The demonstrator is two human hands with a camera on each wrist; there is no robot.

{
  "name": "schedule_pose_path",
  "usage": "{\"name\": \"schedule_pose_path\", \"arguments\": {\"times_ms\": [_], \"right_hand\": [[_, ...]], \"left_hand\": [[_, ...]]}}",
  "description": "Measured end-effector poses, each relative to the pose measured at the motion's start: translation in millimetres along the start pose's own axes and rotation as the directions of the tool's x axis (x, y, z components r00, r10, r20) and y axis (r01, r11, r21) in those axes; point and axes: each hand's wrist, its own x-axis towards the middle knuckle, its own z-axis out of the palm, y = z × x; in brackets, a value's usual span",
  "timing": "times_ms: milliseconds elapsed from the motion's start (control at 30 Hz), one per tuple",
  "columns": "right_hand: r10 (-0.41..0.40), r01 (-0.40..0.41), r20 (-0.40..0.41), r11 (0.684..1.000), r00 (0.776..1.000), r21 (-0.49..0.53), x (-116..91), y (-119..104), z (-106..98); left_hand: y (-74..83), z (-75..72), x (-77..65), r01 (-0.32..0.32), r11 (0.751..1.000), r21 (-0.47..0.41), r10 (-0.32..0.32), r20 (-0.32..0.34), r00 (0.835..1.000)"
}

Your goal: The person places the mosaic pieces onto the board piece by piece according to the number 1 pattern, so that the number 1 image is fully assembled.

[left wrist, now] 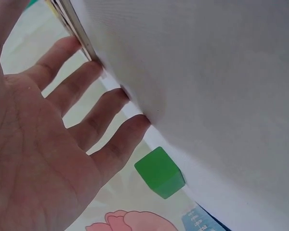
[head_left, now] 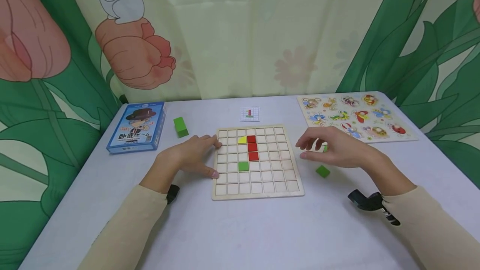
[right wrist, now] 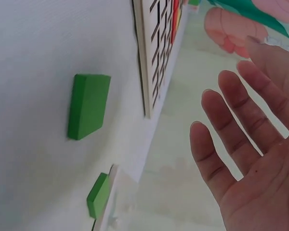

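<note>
A square wooden grid board (head_left: 268, 178) lies on the table between the hands. On it are a yellow piece (head_left: 242, 140), a column of three red squares (head_left: 253, 146) and a green square (head_left: 243, 166). My left hand (head_left: 193, 156) rests at the board's left edge, thumb and fingers spread and touching its side. Raised just right of the board, my right hand (head_left: 335, 148) is empty, its fingers relaxed. Below that hand lies a loose green tile (head_left: 323, 171); another green tile (right wrist: 98, 195), mostly hidden by the hand in the head view, lies farther back.
Behind the left hand stands a green block (head_left: 181, 127), near a blue game box (head_left: 136, 127). A small card (head_left: 249, 114) with a printed grid and coloured pattern lies beyond the board. At the back right is a picture board (head_left: 356, 116) of cartoon insects.
</note>
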Motion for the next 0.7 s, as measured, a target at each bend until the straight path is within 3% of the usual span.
{"name": "schedule_pose_path", "arguments": {"times_ms": [300, 700], "right_hand": [[-0.010, 0.012, -0.037, 0.999, 0.999, 0.044, -15.8, 11.2, -0.8], [0.044, -0.043, -0.010, 0.997, 0.999, 0.057, -26.3, 18.9, 1.6]], "left_hand": [[0.8, -0.8, -0.7, -0.002, 1.000, 0.000, 0.002, -0.004, 1.000], [0.2, 0.2, -1.5, 0.007, 1.000, -0.006, -0.007, -0.003, 1.000]]}}
